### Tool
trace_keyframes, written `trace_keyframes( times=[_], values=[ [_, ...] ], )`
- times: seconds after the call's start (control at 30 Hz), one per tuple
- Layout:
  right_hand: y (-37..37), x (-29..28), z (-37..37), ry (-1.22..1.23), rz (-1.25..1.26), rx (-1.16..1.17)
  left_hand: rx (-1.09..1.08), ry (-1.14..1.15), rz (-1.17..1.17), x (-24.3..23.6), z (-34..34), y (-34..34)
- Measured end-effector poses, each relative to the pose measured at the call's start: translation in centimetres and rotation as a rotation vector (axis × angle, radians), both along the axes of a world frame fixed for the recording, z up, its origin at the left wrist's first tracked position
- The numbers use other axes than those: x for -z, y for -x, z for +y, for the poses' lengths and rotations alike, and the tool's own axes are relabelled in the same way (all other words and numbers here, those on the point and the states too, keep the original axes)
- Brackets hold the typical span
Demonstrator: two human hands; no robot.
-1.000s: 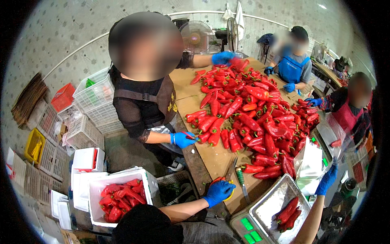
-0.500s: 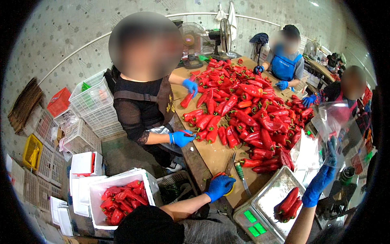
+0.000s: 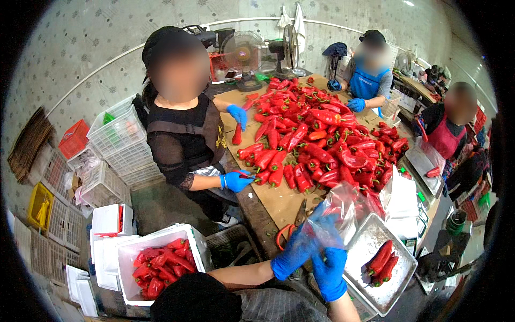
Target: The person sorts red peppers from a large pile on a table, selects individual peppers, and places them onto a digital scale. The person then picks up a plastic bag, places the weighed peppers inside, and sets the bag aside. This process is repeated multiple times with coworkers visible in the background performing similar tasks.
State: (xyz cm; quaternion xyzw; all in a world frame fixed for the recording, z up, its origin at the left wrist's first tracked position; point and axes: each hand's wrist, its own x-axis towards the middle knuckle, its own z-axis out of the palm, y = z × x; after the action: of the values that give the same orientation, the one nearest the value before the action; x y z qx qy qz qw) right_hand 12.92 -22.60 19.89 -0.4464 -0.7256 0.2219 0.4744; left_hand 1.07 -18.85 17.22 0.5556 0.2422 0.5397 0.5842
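Note:
A clear plastic bag [image 3: 343, 206] is held up between my two blue-gloved hands, over the table's near edge. My left hand [image 3: 294, 255] is closed on its left side, with the fingers partly hidden by the film. Beside it, my right hand [image 3: 328, 271] grips the bag's lower edge. To the right, a few red peppers [image 3: 382, 264] lie on the metal pan of a weighing scale [image 3: 360, 258]. Orange-handled scissors [image 3: 283, 237] rest just beyond my left hand. A large heap of red peppers [image 3: 316, 134] covers much of the table.
A white foam box [image 3: 126, 268] of red peppers stands at my left. A co-worker [image 3: 185, 126] on the left holds a pepper; another in a blue apron [image 3: 370, 83] is across the table, one in red [image 3: 448, 139] at right. White sheets [image 3: 399, 196] lie past the scale.
My right hand has come left from above the scale with the bag. My left hand has left the scissors and met it at the bag. The left co-worker's pepper has moved slightly.

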Motion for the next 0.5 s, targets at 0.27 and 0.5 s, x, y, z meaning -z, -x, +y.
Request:
trace_keyframes(
  times=[0.27,0.5],
  values=[
    [-1.7,7.1,-2.4,0.306,0.707,0.236,0.197,0.294,-0.427,1.4,2.3,4.1],
    [0.0,10.8,-4.3,1.053,1.564,-0.336,-0.155,0.394,-0.375,0.3,2.8,3.5]
  ],
)
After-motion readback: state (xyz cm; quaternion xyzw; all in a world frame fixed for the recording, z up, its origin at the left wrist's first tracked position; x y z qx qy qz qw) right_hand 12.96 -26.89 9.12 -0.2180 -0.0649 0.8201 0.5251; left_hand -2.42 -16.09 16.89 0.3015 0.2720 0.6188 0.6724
